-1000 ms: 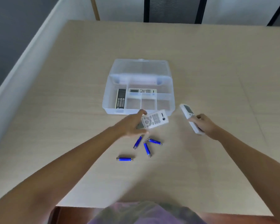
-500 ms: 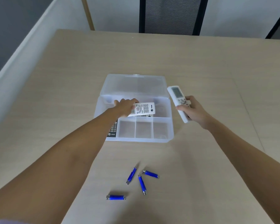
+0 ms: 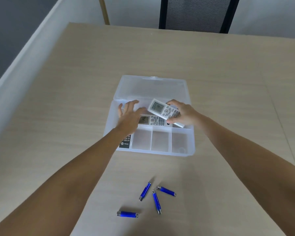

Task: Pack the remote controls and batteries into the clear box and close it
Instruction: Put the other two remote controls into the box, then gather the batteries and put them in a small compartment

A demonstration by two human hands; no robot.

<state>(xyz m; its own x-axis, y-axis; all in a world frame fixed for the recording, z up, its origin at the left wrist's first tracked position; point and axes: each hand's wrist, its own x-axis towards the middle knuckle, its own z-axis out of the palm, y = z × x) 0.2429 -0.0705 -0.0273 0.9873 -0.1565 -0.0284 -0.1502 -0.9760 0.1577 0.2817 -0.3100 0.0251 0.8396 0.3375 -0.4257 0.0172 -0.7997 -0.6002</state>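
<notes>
The clear box stands open in the middle of the table, its lid laid back on the far side. My right hand grips a white remote tilted over the box's long rear compartment. Under it lies another white remote, flat in that compartment. My left hand hovers over the box's left part, fingers spread and holding nothing. A dark remote lies in the left compartment, mostly hidden by my left arm. Several blue batteries lie on the table in front of the box.
Three small front compartments of the box hold nothing but a faint ring in the right one. A dark mesh chair stands beyond the table's far edge. A low white partition runs along the table's left side.
My left hand let go of its white remote in the rear compartment and opened. My right hand carried its remote leftward from beside the box to above that compartment.
</notes>
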